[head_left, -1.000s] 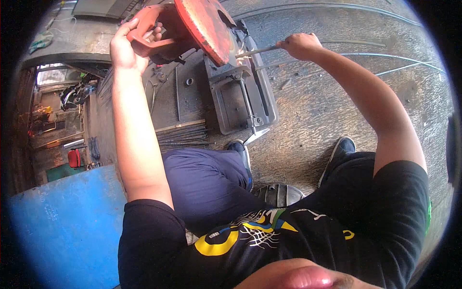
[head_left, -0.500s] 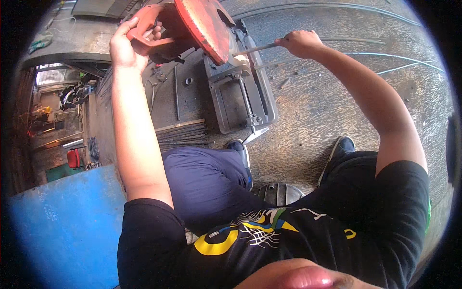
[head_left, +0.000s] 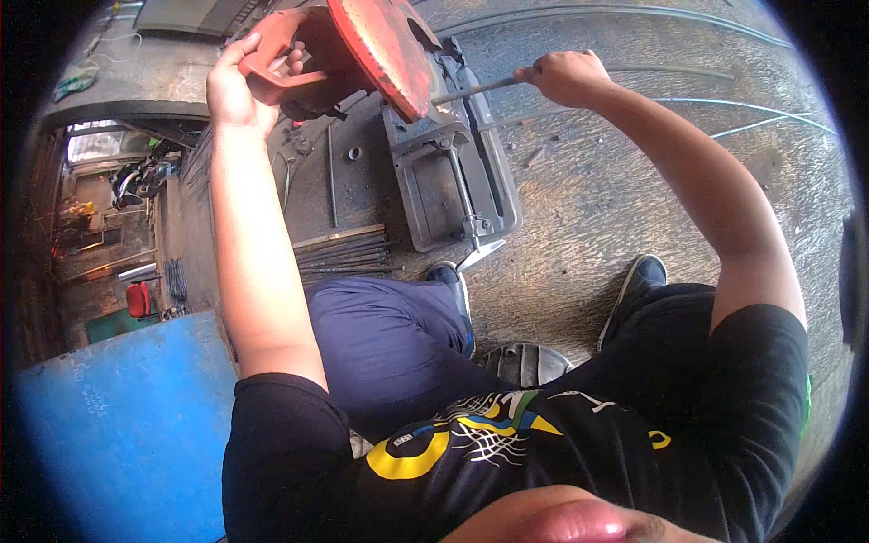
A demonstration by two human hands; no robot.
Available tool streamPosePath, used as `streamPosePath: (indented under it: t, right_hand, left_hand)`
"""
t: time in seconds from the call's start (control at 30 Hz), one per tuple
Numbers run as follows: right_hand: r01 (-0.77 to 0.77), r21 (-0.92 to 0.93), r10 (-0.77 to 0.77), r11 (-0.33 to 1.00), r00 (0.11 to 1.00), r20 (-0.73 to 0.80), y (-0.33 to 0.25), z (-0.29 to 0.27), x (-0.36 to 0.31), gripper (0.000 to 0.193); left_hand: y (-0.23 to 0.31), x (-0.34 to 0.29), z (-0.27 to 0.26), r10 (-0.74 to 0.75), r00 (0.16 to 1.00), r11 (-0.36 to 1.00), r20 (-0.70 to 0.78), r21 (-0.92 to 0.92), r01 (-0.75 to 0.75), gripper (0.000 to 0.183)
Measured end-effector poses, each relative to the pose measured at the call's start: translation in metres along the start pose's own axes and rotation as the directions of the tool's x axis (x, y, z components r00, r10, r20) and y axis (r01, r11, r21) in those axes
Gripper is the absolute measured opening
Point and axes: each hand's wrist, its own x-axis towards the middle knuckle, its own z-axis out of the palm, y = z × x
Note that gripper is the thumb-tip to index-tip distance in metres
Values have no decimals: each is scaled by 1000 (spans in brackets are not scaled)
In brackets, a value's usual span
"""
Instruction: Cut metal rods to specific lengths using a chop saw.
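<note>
My left hand point(head_left: 249, 86) is wrapped around the D-shaped handle point(head_left: 294, 80) of a cut-off saw, its fingers curled through the opening. The saw's worn red blade guard point(head_left: 385, 59) tilts over the grey metal base point(head_left: 412, 204) and hides the blade. On the right, my right hand point(head_left: 568, 78) is closed around a thin metal rod point(head_left: 489, 90). The rod's left end reaches the saw by the guard's lower edge; its other end sticks out to the right beyond my hand. A clamp screw with a crank handle point(head_left: 480, 255) lies along the base.
Several dark rods point(head_left: 344, 253) lie in a bundle left of the base, near my shoe. A single rod point(head_left: 332, 176) and a small ring point(head_left: 354, 154) lie on the floor. Long rods point(head_left: 615, 11) stretch across the far floor. A blue sheet point(head_left: 127, 425) is at lower left.
My right hand and the rod have shifted slightly to the right. The bright patch by the rod's left end has dimmed. My left hand stays on the handle.
</note>
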Motion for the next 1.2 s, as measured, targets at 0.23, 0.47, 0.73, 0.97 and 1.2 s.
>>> streamPosePath:
  t: [0.23, 0.47, 0.73, 0.97, 1.2]
  right_hand:
    - [19, 17, -18, 1000, 998, -57, -1, -6, -4, 56]
    - [18, 20, -17, 1000, 999, -52, -2, -9, -6, 57]
    - [-8, -33, 7, 999, 999, -44, -6, -12, -13, 58]
    - [12, -53, -13, 999, 1000, -24, -4, 1, -11, 56]
    - [-41, -8, 41, 999, 997, 58, 1, 18, -1, 57]
  left_hand:
    - [0, 1, -1, -1, 1000, 1000, 27, -19, 2, 49]
    - [0, 4, -4, -28, 1000, 1000, 6, -2, 28, 50]
    - [1, 2, -2, -19, 1000, 1000, 13, 7, 19, 50]
    - [1, 0, 1, 8, 1000, 999, 19, -40, -7, 49]
    - [2, 0, 0, -15, 1000, 1000, 2, -5, 15, 49]
